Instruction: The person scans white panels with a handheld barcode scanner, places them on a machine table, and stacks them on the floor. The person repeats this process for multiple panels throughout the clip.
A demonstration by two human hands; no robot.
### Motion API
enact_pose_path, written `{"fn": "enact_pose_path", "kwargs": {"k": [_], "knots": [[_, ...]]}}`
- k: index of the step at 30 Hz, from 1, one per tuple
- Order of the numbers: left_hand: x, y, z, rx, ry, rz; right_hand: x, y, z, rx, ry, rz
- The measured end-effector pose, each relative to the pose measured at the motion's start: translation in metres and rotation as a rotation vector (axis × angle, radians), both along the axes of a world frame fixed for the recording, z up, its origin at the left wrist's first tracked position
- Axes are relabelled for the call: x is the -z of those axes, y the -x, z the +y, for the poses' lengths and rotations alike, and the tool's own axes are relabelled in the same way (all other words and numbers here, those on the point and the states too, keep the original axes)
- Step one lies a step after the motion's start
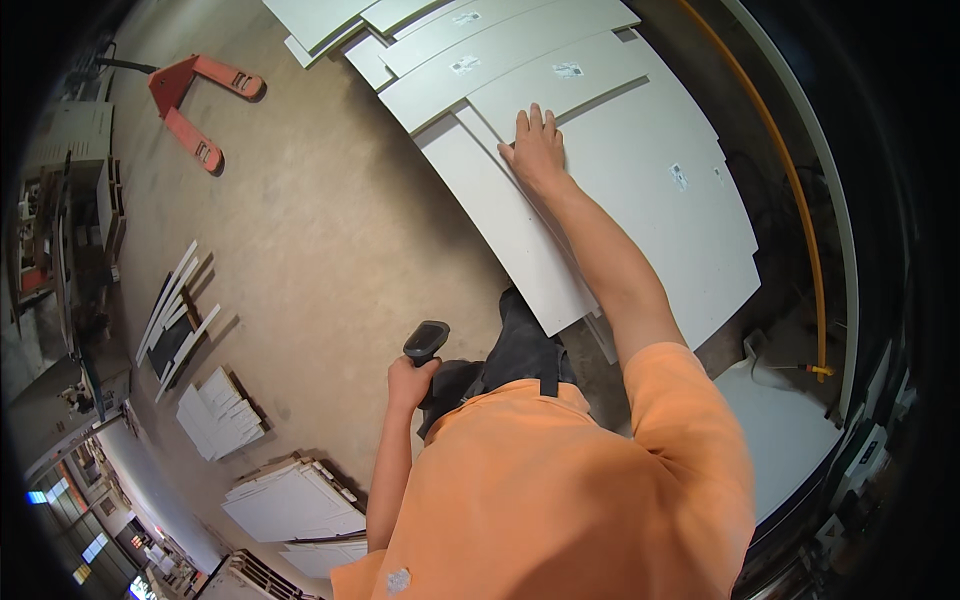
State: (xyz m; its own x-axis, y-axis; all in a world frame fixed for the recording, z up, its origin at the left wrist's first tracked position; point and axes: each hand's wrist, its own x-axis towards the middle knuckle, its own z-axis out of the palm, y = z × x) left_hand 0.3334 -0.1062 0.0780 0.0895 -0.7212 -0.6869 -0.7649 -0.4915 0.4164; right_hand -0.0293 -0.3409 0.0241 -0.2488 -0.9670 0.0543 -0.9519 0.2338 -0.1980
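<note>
My left hand (409,383) is wrapped round the handle of a dark handheld barcode scanner (428,338), held beside my leg with its head upward. On the right, my right hand (538,152) rests with fingers stretched out at the near edge of a white panel (600,88). That panel lies on a spread of overlapping white boards and carries a small printed label (568,70). Under my right forearm is a large white board (655,215) with another label (678,177). A long white board (510,230) sits along the stack's left side.
An orange-red pallet jack (178,88) stands on the concrete floor at the far left. Narrow white strips (170,300) and stacked white boards (295,502) lie to the left. A yellow-orange bar (800,190) curves along the right side.
</note>
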Motion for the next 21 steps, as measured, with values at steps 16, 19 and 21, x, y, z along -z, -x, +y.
{"fn": "enact_pose_path", "kwargs": {"k": [16, 19, 21], "knots": [[0.003, 0.087, -0.073, 0.221, 0.041, 0.408, -0.004, 0.026, 0.197, -0.065, -0.217, 0.000], [0.020, 0.106, -0.081, 0.248, 0.078, 0.656, -0.010, -0.007, 0.261, 0.016, -0.212, -0.044], [0.034, 0.129, -0.086, 0.265, -0.003, 0.761, -0.007, -0.031, 0.290, 0.103, -0.179, -0.243]]}}
